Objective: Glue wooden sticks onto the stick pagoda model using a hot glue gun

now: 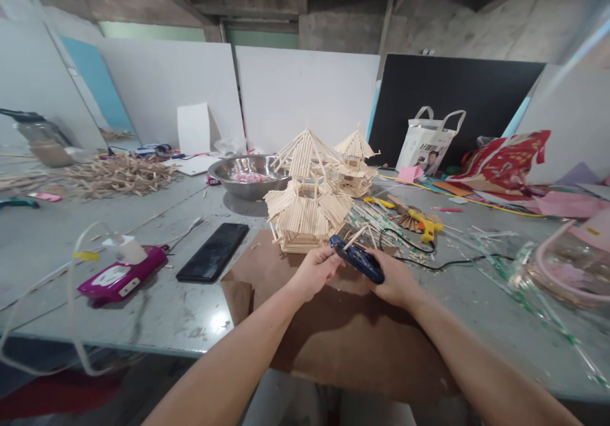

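My right hand (pixel 393 278) is wrapped round a dark blue hand tool (pixel 359 262) that looks like a pair of cutters, its head pointing left. At that head, the fingers of my left hand (pixel 320 270) are pinched together on what looks like a thin wooden stick (pixel 353 239), which slants up past the jaws; its lower end is hidden. Just behind both hands stands a two-tiered pavilion model (pixel 307 213) built of thin wooden sticks. Under my hands lies a brown cardboard sheet (pixel 352 337).
A second stick pavilion (pixel 356 165) stands behind, beside a metal bowl (pixel 248 187). Left are a black phone (pixel 213 252), a purple power strip (pixel 124 276) and a stick pile (pixel 121 175). Right lie a yellow glue gun (pixel 426 225) with a black cord, and a pink-rimmed container (pixel 572 273).
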The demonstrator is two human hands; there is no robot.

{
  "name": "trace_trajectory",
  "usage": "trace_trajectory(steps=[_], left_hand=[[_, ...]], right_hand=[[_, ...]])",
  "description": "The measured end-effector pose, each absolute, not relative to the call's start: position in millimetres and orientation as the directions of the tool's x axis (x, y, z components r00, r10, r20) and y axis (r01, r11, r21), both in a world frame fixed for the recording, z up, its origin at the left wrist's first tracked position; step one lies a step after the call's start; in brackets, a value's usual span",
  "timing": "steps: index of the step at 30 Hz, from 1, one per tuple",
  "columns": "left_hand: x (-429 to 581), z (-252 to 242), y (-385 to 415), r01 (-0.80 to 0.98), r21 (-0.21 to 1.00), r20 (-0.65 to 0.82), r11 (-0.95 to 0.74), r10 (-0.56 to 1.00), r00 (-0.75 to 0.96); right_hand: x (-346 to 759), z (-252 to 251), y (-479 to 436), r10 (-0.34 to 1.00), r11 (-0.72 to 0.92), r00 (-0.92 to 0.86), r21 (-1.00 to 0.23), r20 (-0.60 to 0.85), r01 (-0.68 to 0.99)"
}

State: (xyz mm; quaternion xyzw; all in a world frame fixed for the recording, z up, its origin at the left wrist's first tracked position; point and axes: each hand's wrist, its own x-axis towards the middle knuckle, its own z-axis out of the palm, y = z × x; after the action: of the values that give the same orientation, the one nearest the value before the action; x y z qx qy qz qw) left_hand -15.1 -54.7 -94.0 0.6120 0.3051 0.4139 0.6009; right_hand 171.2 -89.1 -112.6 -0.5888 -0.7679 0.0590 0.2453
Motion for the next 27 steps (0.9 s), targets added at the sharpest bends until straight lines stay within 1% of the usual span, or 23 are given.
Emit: trace_trajectory(steps=[4, 8, 16, 21, 27], left_hand=[[-15, -94, -54, -0.152, 0.988, 0.066, 0.015, 0.853, 0.517], [-16, -91, -56, -0.18, 0.98, 0.036, 0.078, 0.832, 0.553], [-26, -90, -51, -0.187, 0.937, -0.057, 0.296, 0.655, 0.753], [-30, -89, -48, -0.151, 0.931, -0.079, 0.333, 0.585, 0.807], [-32, -87, -49, -0.146, 0.945, -0.068, 0.294, 0.611, 0.789]], right_hand=[[173, -112, -89, 0.925, 0.324, -0.201, -0.392, 0.324, 0.861], [175, -112, -89, 0.912, 0.362, -0.231, -0.4, 0.339, 0.842], [175, -112, -89, 0.886, 0.417, -0.287, -0.354, 0.365, 0.837], [176, -111, -90, 0.894, 0.4, -0.286, -0.328, 0.346, 0.856], [173, -106, -94, 0.898, 0.396, -0.285, -0.332, 0.335, 0.856]])
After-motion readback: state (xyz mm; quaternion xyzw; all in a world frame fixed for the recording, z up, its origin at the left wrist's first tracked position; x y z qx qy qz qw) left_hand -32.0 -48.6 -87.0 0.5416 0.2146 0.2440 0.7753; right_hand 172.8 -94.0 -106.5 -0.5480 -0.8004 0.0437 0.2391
